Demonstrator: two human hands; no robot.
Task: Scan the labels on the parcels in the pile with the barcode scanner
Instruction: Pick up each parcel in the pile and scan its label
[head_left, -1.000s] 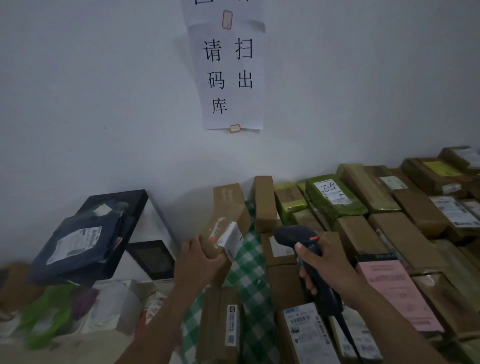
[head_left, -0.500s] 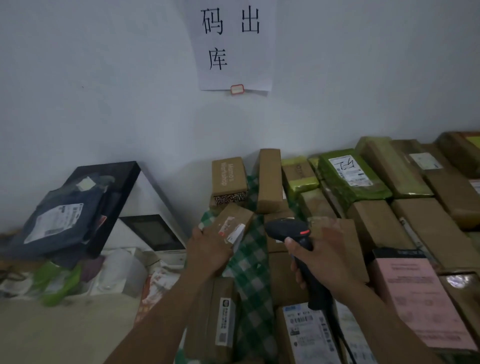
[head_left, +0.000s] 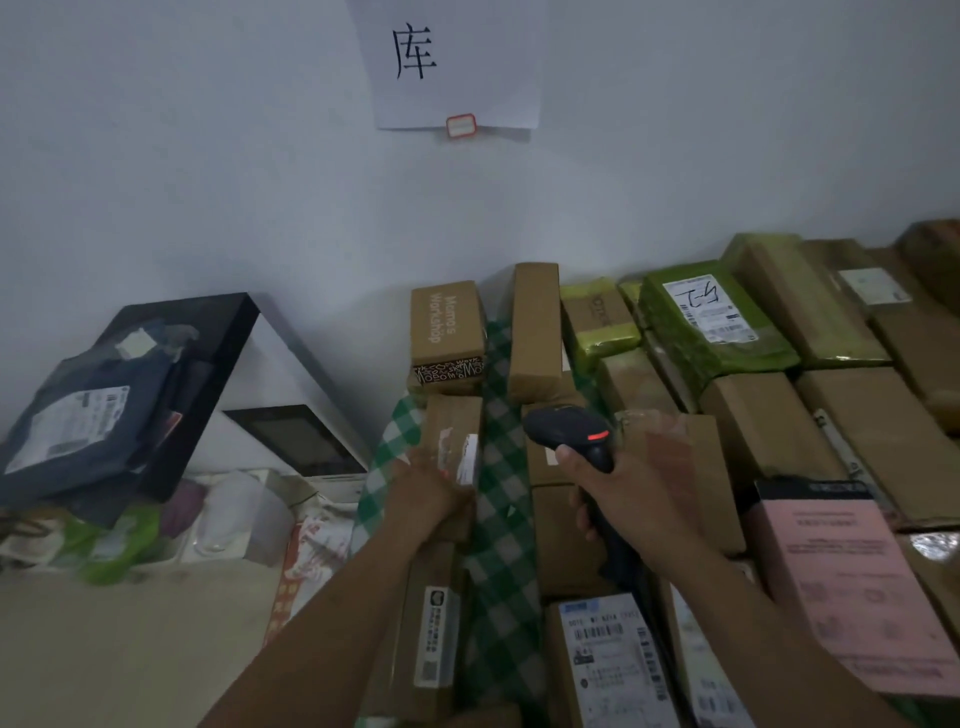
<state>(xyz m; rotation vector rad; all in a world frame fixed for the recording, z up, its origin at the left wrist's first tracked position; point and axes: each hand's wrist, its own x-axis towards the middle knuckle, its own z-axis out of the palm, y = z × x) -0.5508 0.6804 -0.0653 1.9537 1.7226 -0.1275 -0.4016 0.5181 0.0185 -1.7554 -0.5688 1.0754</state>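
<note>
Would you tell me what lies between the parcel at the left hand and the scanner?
A green checked cloth lies between the parcel and the scanner, in the head view.

Pile (head_left: 769, 415) by the wall (head_left: 208, 182)
The pile sits right, against the wall under a sign (head_left: 457, 62). A cloth (head_left: 501, 545) runs through it: left of it the left hand (head_left: 431, 493) holds a box (head_left: 452, 431), right of it the right hand (head_left: 623, 499) holds the scanner (head_left: 571, 431). Far left, a bag (head_left: 88, 421) lies on a case (head_left: 208, 353).
</note>
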